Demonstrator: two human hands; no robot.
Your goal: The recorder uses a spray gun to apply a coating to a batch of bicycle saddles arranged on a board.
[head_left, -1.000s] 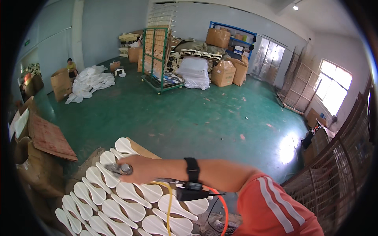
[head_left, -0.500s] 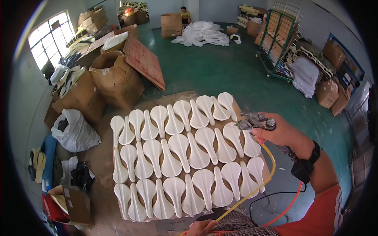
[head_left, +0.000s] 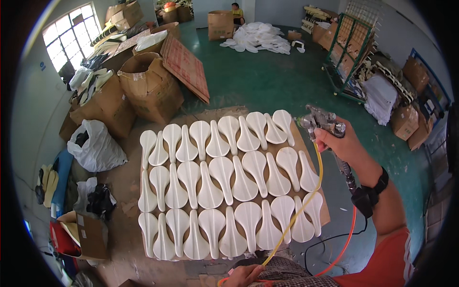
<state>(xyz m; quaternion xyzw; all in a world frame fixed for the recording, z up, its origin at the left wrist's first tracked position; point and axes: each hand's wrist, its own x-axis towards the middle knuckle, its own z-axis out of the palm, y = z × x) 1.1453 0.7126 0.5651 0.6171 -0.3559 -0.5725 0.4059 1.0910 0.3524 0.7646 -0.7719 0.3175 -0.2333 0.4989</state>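
Note:
My right hand [head_left: 342, 138] is closed around the grip of a metal spray gun [head_left: 319, 119], held above the far right corner of the board and pointing left. A thin yellow hose [head_left: 319, 165] hangs from the gun and runs down across the right-hand pieces to my left hand [head_left: 245, 276]. That hand is closed on the hose at the lower edge, its fingers partly hidden. Before me, white bicycle saddle pads [head_left: 222, 179] lie in three rows on a brown board [head_left: 321, 210], wide and narrow ends alternating. A red hose [head_left: 346, 248] hangs below my right wrist.
Large cartons [head_left: 150, 88] and a white plastic bag [head_left: 98, 146] stand at the left. A pile of white pieces [head_left: 258, 37] lies on the green floor, near a seated person [head_left: 237, 14]. At the right stands a green wire trolley [head_left: 349, 52].
The spray gun has risen and tilted more upright in my right hand. The whole view has shifted slightly. My left hand stays by the hose at the lower edge.

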